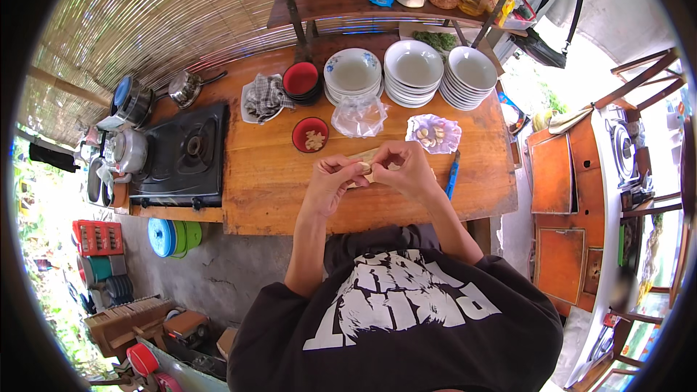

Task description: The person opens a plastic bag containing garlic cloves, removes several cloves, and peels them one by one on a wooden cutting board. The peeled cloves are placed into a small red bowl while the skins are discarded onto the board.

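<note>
My left hand (336, 177) pinches a pale garlic clove (365, 166) between thumb and fingertips. Close at its right, my right hand (402, 167) has thumb and forefinger together by the clove; whether they hold a bit of skin cannot be told. Under both hands lies a wooden cutting board (370, 153), mostly hidden. Beyond it stands a red bowl with a dark rim (306, 126) holding small pale pieces. A crumpled purple and white wrapper (451, 141) holds several garlic cloves (434, 133). A blue-handled knife (452, 177) lies to the right of the board.
Stacked white bowls (413, 65), a clear plastic bag (359, 117), nested red and black bowls (300, 79) and a checked cloth (266, 97) stand along the wooden table's (261, 190) back. At left is a black gas stove (182, 152) with a kettle (129, 151). A shelf (348, 2) with jars rises behind.
</note>
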The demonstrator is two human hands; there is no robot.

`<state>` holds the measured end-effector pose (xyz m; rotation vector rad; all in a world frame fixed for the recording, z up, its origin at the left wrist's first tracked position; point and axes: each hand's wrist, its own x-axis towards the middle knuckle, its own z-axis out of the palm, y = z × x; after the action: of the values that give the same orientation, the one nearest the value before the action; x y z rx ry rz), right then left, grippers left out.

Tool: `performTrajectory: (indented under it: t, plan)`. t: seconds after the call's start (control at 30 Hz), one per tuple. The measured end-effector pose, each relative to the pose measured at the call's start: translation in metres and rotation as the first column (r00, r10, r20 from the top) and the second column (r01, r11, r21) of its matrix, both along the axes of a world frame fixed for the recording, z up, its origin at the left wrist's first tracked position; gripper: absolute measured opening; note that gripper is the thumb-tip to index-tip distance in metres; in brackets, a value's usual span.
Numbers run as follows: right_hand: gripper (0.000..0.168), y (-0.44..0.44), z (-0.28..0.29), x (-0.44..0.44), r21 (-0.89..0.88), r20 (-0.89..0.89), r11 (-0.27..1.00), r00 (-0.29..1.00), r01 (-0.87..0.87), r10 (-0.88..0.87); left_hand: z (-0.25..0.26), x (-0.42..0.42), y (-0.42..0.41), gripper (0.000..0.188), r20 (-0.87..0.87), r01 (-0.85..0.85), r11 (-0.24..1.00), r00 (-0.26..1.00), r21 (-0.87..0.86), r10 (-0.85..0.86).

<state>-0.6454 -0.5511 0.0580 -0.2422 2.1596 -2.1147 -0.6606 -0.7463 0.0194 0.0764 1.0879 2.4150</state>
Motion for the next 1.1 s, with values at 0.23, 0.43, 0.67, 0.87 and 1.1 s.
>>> performTrajectory:
  t: [0.23, 0.43, 0.67, 0.87, 1.1]
  plan:
    - [0.008, 0.003, -0.009, -0.005, 0.118, -0.06, 0.987, 0.993, 0.107, -0.101, -0.001, -0.005, 0.008, 0.005, -0.013, -0.107, 0.988, 0.994, -0.115, 0.106]
    - [0.015, -0.01, -0.014, -0.004, -0.003, -0.083, 0.96, 0.957, 0.279, -0.279, -0.011, -0.003, 0.033, 0.011, -0.123, -0.34, 0.922, 0.939, -0.187, 0.322]
    - [0.014, -0.005, -0.018, -0.004, 0.106, -0.142, 0.943, 0.944, 0.314, -0.299, -0.014, 0.005, 0.044, 0.016, -0.061, -0.345, 0.921, 0.938, -0.182, 0.34]
    - [0.014, 0.002, -0.033, -0.007, 0.188, -0.128, 0.924, 0.941, 0.334, -0.314, -0.015, 0.004, 0.051, 0.014, 0.018, -0.288, 0.926, 0.953, -0.244, 0.301]
    - [0.02, 0.005, -0.048, -0.007, 0.382, -0.441, 0.784, 0.842, 0.49, -0.311, -0.042, -0.006, 0.07, 0.016, 0.139, -0.289, 0.95, 0.943, -0.114, 0.304]
